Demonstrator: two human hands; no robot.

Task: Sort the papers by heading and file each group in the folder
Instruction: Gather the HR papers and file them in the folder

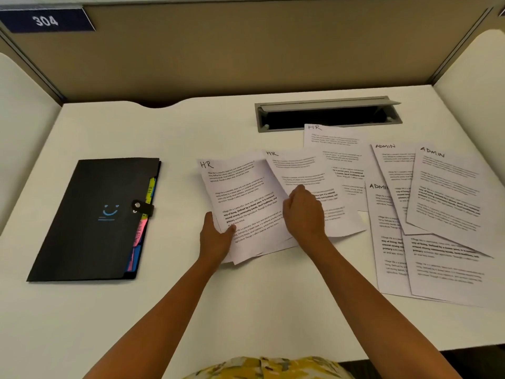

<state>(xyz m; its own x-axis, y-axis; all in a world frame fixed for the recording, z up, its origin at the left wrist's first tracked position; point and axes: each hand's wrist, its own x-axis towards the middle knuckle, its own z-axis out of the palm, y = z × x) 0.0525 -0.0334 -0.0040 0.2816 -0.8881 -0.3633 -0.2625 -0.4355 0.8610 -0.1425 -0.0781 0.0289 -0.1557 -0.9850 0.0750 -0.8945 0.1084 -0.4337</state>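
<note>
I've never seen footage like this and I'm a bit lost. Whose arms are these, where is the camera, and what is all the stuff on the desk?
There is no machine: a person wears a camera on the head, looking down at their own arms. On the white desk lies a closed black folder with coloured tabs. The left hand holds a small stack of papers headed HR at its lower edge. The right hand rests closed on another HR sheet. A third HR sheet lies behind, and papers headed ADMIN are spread on the right.
</note>
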